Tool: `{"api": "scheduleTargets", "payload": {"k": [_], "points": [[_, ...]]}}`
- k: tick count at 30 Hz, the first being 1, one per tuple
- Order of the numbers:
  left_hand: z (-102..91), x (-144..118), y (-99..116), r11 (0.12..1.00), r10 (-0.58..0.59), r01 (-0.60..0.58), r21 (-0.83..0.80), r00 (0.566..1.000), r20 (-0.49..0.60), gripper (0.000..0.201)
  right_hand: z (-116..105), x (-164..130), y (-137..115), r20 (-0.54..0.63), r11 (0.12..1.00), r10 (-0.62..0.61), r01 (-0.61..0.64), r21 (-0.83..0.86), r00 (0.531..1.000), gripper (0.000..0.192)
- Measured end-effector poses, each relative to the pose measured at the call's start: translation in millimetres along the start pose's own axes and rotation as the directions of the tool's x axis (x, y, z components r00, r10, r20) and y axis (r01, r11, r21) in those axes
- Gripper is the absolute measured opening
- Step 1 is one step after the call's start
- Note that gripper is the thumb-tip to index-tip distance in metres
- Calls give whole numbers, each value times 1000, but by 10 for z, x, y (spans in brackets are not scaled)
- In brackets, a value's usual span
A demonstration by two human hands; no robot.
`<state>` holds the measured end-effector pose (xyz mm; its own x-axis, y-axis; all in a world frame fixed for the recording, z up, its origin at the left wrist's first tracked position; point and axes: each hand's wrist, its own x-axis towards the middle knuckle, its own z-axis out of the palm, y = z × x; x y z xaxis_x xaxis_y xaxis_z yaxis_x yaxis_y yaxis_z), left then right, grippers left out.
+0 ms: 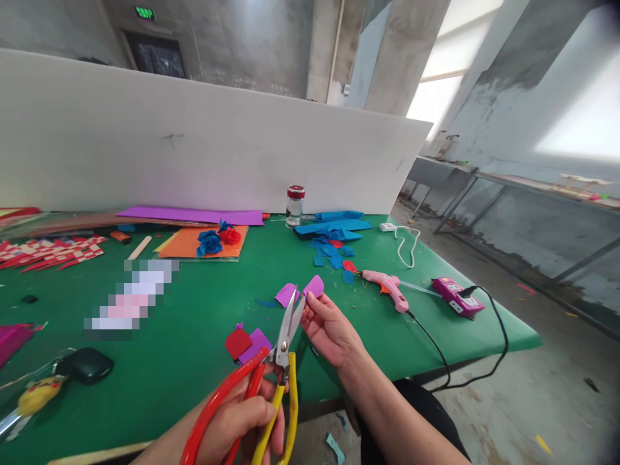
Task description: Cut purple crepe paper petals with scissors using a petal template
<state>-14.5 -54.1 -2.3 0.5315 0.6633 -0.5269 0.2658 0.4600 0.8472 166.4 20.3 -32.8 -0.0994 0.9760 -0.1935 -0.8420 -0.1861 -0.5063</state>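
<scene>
Gripping the scissors (285, 336), the left hand (242, 420) is curling shut round red and yellow handles. Right hand (329, 329) is pinching a purple petal (314, 285); feeding it slowly between the blades is probably giving a clean curve.

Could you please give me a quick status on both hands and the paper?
Left hand gripping scissors, blades open. Right hand pinching purple paper at the blades. Paper scraps beneath; nothing blocking.

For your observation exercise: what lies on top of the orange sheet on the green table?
On the orange sheet lie blue paper flowers and a red paper flower. Whatever they cover stays hidden.
</scene>
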Motion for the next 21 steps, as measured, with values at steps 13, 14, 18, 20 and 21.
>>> {"api": "scheduleTargets", "payload": {"k": [13, 14, 18, 20, 21], "points": [[-34, 9, -76, 999, 35, -35, -16, 999, 3, 32, -55, -25, -209, 142, 929, -5, 57, -365, 990, 32], [-36, 15, -83, 999, 45, -45, -19, 999, 0, 31, -57, -29, -210, 146, 924, 9, 48, -380, 989, 33], [-40, 32, -91, 997, 73, -72, -42, 997, 27, 38, -59, -39, -197, 175, 917, 45, 29, -398, 984, 33], [-30, 34, -80, 997, 69, -67, -33, 997, 36, 47, -61, -39, -199, 193, 920, 53, 27, -391, 980, 30], [-21, 33, -69, 997, 73, -72, -27, 997, 36, 51, -62, -39, -204, 199, 922, 56, 26, -386, 978, 28]]}}
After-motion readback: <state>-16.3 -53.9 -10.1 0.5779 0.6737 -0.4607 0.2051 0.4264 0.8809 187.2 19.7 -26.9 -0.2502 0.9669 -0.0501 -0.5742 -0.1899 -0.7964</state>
